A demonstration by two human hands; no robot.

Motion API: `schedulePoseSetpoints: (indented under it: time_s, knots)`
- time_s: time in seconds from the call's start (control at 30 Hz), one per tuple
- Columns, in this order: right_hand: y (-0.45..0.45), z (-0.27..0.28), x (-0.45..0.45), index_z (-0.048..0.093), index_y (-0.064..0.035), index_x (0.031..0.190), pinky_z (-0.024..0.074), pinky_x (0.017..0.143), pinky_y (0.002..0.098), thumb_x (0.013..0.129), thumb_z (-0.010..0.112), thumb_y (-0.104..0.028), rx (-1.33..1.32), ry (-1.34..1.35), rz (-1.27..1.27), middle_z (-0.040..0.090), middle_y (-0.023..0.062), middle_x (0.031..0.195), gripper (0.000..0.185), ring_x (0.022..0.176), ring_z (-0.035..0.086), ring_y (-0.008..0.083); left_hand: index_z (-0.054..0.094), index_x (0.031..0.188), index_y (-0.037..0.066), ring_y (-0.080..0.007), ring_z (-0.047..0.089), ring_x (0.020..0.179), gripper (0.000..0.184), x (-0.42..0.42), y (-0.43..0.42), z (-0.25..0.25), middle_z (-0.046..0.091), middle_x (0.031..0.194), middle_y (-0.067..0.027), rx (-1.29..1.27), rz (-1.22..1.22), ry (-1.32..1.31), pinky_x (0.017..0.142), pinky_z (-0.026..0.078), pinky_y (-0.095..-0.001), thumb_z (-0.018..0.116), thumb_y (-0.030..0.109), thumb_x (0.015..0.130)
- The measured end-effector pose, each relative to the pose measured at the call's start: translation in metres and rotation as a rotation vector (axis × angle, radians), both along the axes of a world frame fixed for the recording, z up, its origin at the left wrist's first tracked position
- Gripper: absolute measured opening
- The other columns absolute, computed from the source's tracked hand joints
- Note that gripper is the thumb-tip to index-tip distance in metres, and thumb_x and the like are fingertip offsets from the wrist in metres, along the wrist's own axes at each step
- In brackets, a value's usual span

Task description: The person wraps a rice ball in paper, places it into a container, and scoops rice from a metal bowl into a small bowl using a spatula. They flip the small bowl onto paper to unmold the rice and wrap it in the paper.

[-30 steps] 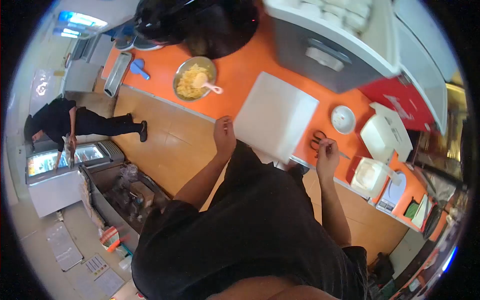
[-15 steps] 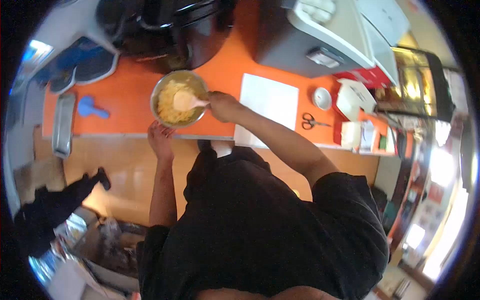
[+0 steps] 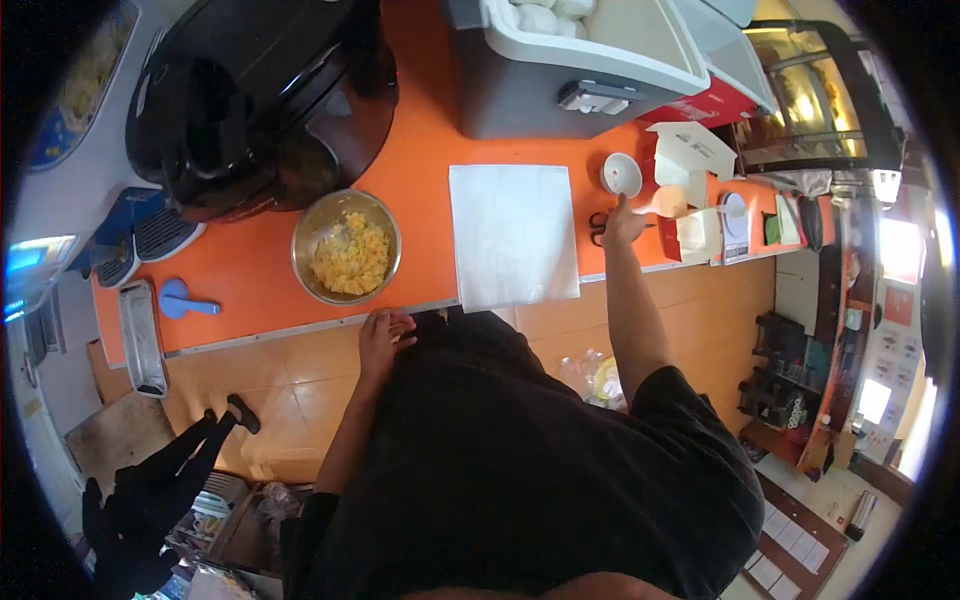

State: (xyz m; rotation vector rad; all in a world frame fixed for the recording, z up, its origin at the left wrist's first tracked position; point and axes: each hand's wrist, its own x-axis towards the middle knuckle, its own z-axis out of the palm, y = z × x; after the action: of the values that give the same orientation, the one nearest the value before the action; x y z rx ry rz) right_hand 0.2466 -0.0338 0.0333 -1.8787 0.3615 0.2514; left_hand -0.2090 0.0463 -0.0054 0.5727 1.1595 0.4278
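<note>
My right hand is closed round the handle of a pale rice paddle. The paddle's head is over the opened cardboard food box, with its red sides and white flaps. Close to this hand are a small white cup and black-handled scissors. My left hand holds nothing, its fingers loosely apart at the counter's front edge. Just beyond it sits a metal bowl of yellow rice. A white sheet of paper lies between the two hands.
A black rice cooker stands behind the bowl. Further right is a grey cool box holding white bundles. A blue scoop and a metal tray lie left, a kitchen scale right. Another person stands at lower left.
My right hand has moved right with the rice paddle, from the bowl to the food box. My left hand has come away from the bowl. The view has shifted.
</note>
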Motion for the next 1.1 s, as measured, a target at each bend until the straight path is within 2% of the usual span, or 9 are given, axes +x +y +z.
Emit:
schedulePoseSetpoints:
  time_s: [0.2, 0.23, 0.3, 0.4, 0.53, 0.6, 0.7, 0.9, 1.1]
  knots:
    - [-0.001, -0.090, 0.058, 0.060, 0.0022, 0.083, 0.0448, 0.049, 0.0373, 0.090, 0.062, -0.030, -0.194, -0.090, -0.029, 0.059, 0.0089, 0.068, 0.033, 0.054, 0.053, 0.0182, 0.053, 0.106, 0.003, -0.0215, 0.065, 0.090, 0.029, 0.017, 0.003, 0.049, 0.065, 0.099, -0.0135, -0.010, -0.175, 0.147, 0.072, 0.057, -0.0361, 0.043, 0.029, 0.101]
    - [-0.022, -0.172, 0.097, 0.062, -0.0009, 0.081, 0.0499, 0.055, 0.0394, 0.091, 0.061, -0.034, -0.300, -0.129, 0.058, 0.060, 0.0070, 0.070, 0.035, 0.059, 0.055, 0.0184, 0.054, 0.106, 0.002, -0.0213, 0.065, 0.090, 0.029, 0.028, 0.000, 0.061, 0.064, 0.098, -0.0130, 0.067, -0.155, 0.178, 0.073, 0.057, -0.0357, 0.043, 0.029, 0.101]
    - [-0.008, -0.093, 0.049, 0.057, -0.0040, 0.084, 0.0525, 0.061, 0.0475, 0.091, 0.060, -0.036, -0.033, 0.100, -0.091, 0.057, 0.0035, 0.067, 0.033, 0.061, 0.056, 0.0190, 0.053, 0.106, 0.001, -0.0191, 0.064, 0.088, 0.030, 0.032, -0.004, 0.054, 0.063, 0.096, -0.0112, 0.208, -0.149, 0.120, 0.071, 0.056, -0.0334, 0.044, 0.030, 0.101]
    - [-0.037, -0.057, 0.017, 0.053, 0.0094, 0.101, 0.0508, 0.048, 0.0353, 0.088, 0.060, -0.022, 0.169, 0.088, 0.321, 0.059, 0.0123, 0.072, 0.035, 0.057, 0.059, 0.0193, 0.050, 0.111, 0.002, -0.0223, 0.064, 0.090, 0.027, 0.055, 0.006, 0.059, 0.060, 0.102, -0.0123, 0.282, -0.174, 0.037, 0.078, 0.055, -0.0380, 0.051, 0.026, 0.099]
    - [-0.032, -0.017, -0.082, 0.053, 0.0123, 0.101, 0.0508, 0.073, 0.0394, 0.083, 0.061, -0.015, -0.034, -0.453, 0.671, 0.061, 0.0155, 0.088, 0.033, 0.083, 0.061, 0.0272, 0.050, 0.115, 0.001, -0.0206, 0.061, 0.099, 0.030, 0.094, 0.017, 0.056, 0.059, 0.105, -0.0113, 0.426, -0.108, -0.124, 0.090, 0.051, -0.0385, 0.053, 0.026, 0.098]
    - [-0.012, 0.035, -0.141, 0.055, 0.0095, 0.105, 0.0480, 0.083, 0.0409, 0.081, 0.062, -0.013, -0.117, -0.136, 0.990, 0.062, 0.0167, 0.097, 0.034, 0.095, 0.059, 0.0269, 0.047, 0.127, 0.003, -0.0218, 0.057, 0.109, 0.038, 0.105, 0.029, 0.085, 0.058, 0.115, -0.0117, 0.269, -0.041, -0.224, 0.098, 0.045, -0.0390, 0.049, 0.029, 0.100]
    - [0.031, 0.051, -0.205, 0.056, 0.0059, 0.107, 0.0501, 0.075, 0.0374, 0.079, 0.065, -0.014, -0.015, -0.108, 1.300, 0.063, 0.0154, 0.090, 0.036, 0.084, 0.061, 0.0227, 0.040, 0.138, 0.006, -0.0237, 0.054, 0.118, 0.046, 0.083, 0.041, 0.074, 0.055, 0.128, -0.0126, -0.067, 0.035, -0.772, 0.103, 0.042, -0.0408, 0.043, 0.033, 0.101]
    - [0.128, 0.120, -0.273, 0.058, -0.0004, 0.101, 0.0507, 0.063, 0.0368, 0.092, 0.063, -0.029, -0.272, 0.083, 1.735, 0.062, 0.0146, 0.074, 0.030, 0.066, 0.062, 0.0219, 0.041, 0.138, 0.004, -0.0313, 0.054, 0.120, 0.055, -0.030, 0.072, 0.064, 0.052, 0.133, -0.0165, 0.095, 0.249, -0.688, 0.105, 0.042, -0.0466, 0.038, 0.044, 0.100]
    - [0.161, 0.170, -0.245, 0.059, -0.0060, 0.095, 0.0512, 0.061, 0.0484, 0.096, 0.051, -0.034, -0.844, -0.886, 2.004, 0.065, 0.0195, 0.074, 0.029, 0.071, 0.066, 0.0359, 0.048, 0.127, 0.002, -0.0256, 0.060, 0.110, 0.046, -0.095, 0.135, 0.031, 0.060, 0.120, -0.0142, 0.284, 0.732, -0.643, 0.097, 0.047, -0.0431, 0.045, 0.039, 0.098]
